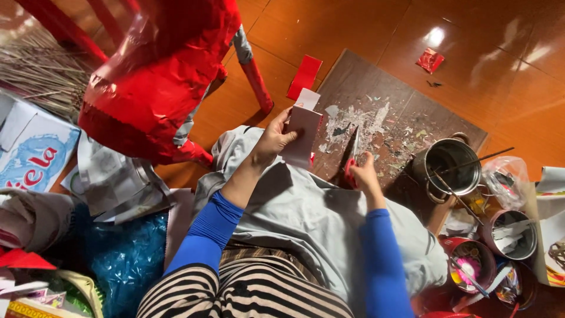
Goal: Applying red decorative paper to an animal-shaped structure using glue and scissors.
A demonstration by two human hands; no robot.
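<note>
Pale card [301, 135] pinched in left hand [273, 140] over the lap, red-handled scissors [351, 159] gripped in right hand [365, 174], blades seemingly just beside its edge, cut apparently barely begun.

Single head cam, no 2nd view, so nothing shared w/ another angle. Looks steeply down from the person's head over the lap, blue sleeves entering from bottom edge. Close range: left hand [272, 140] and right hand [364, 172] sit near frame centre. View tilts fwd past the knees to a worn board [406, 100] on the orange floor [329, 29]; top corners reach farthest.
</note>
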